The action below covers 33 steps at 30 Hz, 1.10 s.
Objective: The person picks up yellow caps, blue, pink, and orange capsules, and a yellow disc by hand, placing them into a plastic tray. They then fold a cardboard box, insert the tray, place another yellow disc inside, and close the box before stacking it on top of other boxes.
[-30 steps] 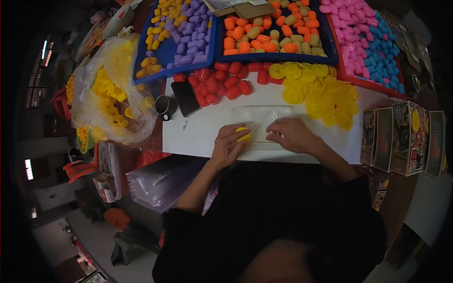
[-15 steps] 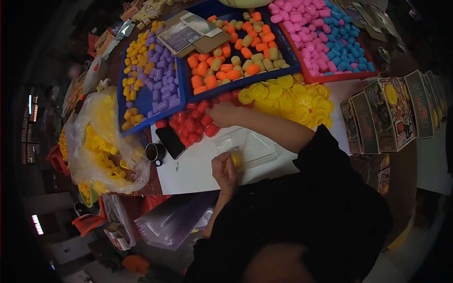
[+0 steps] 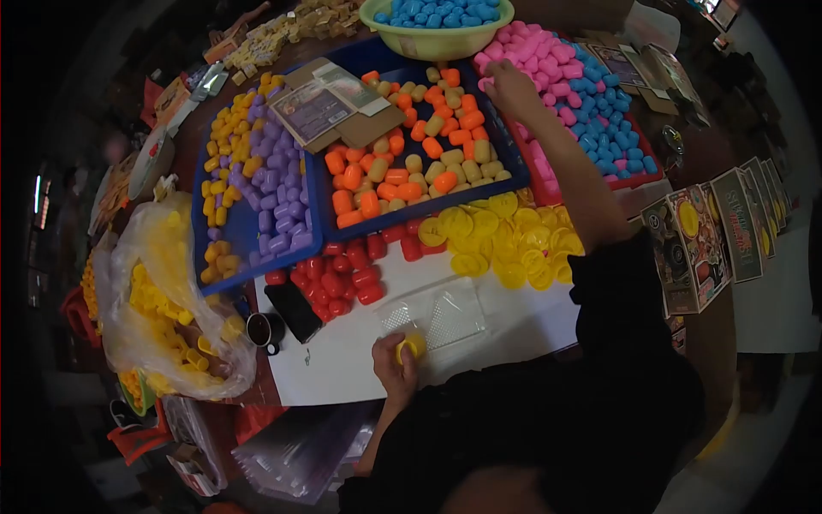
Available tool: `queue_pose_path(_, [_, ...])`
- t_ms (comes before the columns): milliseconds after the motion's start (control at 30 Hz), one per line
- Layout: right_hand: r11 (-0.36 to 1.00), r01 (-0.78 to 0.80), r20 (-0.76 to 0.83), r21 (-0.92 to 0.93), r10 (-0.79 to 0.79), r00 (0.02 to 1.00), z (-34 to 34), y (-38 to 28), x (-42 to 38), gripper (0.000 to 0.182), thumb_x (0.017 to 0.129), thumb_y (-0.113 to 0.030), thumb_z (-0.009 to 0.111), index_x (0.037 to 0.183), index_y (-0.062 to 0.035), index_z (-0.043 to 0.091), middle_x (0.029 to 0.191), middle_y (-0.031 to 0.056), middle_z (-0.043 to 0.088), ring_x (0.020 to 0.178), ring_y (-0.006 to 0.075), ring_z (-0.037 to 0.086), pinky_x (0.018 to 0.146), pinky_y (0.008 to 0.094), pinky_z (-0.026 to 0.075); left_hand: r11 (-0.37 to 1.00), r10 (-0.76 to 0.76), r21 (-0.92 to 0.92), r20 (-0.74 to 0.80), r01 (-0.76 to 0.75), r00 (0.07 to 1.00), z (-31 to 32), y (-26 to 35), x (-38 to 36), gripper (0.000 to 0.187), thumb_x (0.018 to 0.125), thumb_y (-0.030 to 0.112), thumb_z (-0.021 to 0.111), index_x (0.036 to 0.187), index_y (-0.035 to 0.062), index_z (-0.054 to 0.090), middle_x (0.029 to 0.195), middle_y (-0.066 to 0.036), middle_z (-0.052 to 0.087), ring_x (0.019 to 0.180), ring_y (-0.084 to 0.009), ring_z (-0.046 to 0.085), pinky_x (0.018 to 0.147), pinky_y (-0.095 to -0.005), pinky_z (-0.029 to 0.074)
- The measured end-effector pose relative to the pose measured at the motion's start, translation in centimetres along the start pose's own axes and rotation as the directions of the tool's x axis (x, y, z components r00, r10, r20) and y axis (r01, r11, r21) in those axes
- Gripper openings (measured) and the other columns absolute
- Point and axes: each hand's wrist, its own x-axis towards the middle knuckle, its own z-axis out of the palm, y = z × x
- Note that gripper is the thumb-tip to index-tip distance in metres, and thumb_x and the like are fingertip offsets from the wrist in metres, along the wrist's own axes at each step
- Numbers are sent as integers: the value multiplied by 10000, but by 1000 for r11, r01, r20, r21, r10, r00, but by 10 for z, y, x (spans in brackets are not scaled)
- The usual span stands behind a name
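Observation:
My right hand (image 3: 512, 89) reaches over the pink capsules (image 3: 538, 53) at the left side of the red tray; its fingers are closed, and what they hold, if anything, is hidden. Close to the front edge of the white tabletop, my left hand (image 3: 395, 364) is wrapped round a yellow cup (image 3: 413, 344). Beside it lies an open clear plastic package (image 3: 455, 315). Red capsules (image 3: 332, 279) and flat yellow discs (image 3: 505, 236) are spread behind the package.
Blue trays (image 3: 295, 248) of mixed capsules stand behind, with a green bowl (image 3: 417, 43) farther back. A dark mug (image 3: 264, 331), a black phone (image 3: 292, 312) and a bag of yellow cups (image 3: 175, 325) are at left. Game boxes (image 3: 711, 236) stand right.
My right hand has moved from the red capsules to the pink ones at the back right. My left hand still holds the yellow cup. The camera view has shifted, showing the green bowl more fully.

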Motion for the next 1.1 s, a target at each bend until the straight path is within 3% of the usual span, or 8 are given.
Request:
queue_pose_path(167, [849, 390, 373, -357, -253, 892, 77, 39, 30, 156, 818, -162, 498, 885, -122, 634, 937, 127, 546, 750, 251, 613, 581, 386, 495, 1000, 8, 20, 40, -9, 999, 0, 2, 2, 147, 801, 48, 546, 945, 16, 557, 901, -142, 584, 843, -291, 548, 830, -376, 413])
queue_pose_path(333, [883, 344, 426, -319, -191, 885, 71, 50, 35, 191, 806, -180, 503, 932, -91, 617, 952, 146, 567, 789, 307, 611, 610, 422, 495, 999, -47, 5, -28, 47, 999, 3, -5, -2, 133, 840, 80, 517, 947, 10, 556, 906, -135, 572, 850, -277, 547, 838, -373, 409])
queue_pose_path(467, [942, -39, 149, -334, 94, 984, 3, 88, 39, 286, 814, -268, 509, 1008, -64, 559, 951, 168, 597, 819, 357, 611, 663, 474, 493, 999, -35, -18, 38, 36, 999, -2, -1, 2, 142, 836, 70, 516, 958, 5, 546, 903, -141, 562, 844, -276, 540, 813, -367, 417])
queue_pose_path(600, [815, -274, 162, -511, 404, 900, -66, 178, 15, 538, 816, -521, 528, 954, -7, 609, 943, 215, 631, 875, 369, 617, 712, 461, 498, 1000, 11, -9, 85, -11, 996, -6, -3, 5, 141, 831, 68, 520, 956, 8, 545, 901, -145, 562, 842, -277, 539, 809, -370, 421])
queue_pose_path(667, [717, -583, 162, -383, 673, 721, -63, 240, -2, 523, 804, -512, 541, 939, -15, 632, 978, 223, 625, 897, 384, 608, 748, 473, 490, 1000, -4, -31, 100, 7, 995, -7, -7, 3, 169, 888, 139, 494, 979, 1, 531, 893, -127, 567, 853, -228, 539, 812, -337, 409])
queue_pose_path(733, [598, -726, -88, -340, 748, 658, -62, 244, -19, 449, 804, -436, 555, 1000, -35, 614, 998, 217, 620, 913, 394, 600, 770, 499, 478, 1000, 30, -6, 91, -29, 995, -8, -9, 3, 165, 887, 135, 496, 979, 2, 530, 898, -129, 565, 854, -229, 538, 815, -340, 409])
queue_pose_path(933, [737, -182, 87, -651, 311, 947, -44, 258, 34, 349, 816, -234, 499, 1130, -91, 554, 1053, 206, 602, 933, 365, 605, 777, 464, 499, 995, -98, -17, 26, 99, 995, -5, -9, -7, 158, 855, 195, 545, 924, 54, 559, 860, -124, 586, 836, -278, 552, 812, -363, 431])
queue_pose_path(1100, [675, -1, 377, -738, 414, 829, -13, 298, 65, 267, 804, -195, 492, 1015, -93, 622, 1009, 192, 626, 897, 344, 625, 751, 446, 510, 993, -116, -17, -5, 116, 993, 0, -23, -15, 150, 856, 199, 545, 910, 59, 558, 852, -125, 590, 823, -276, 554, 795, -362, 436])
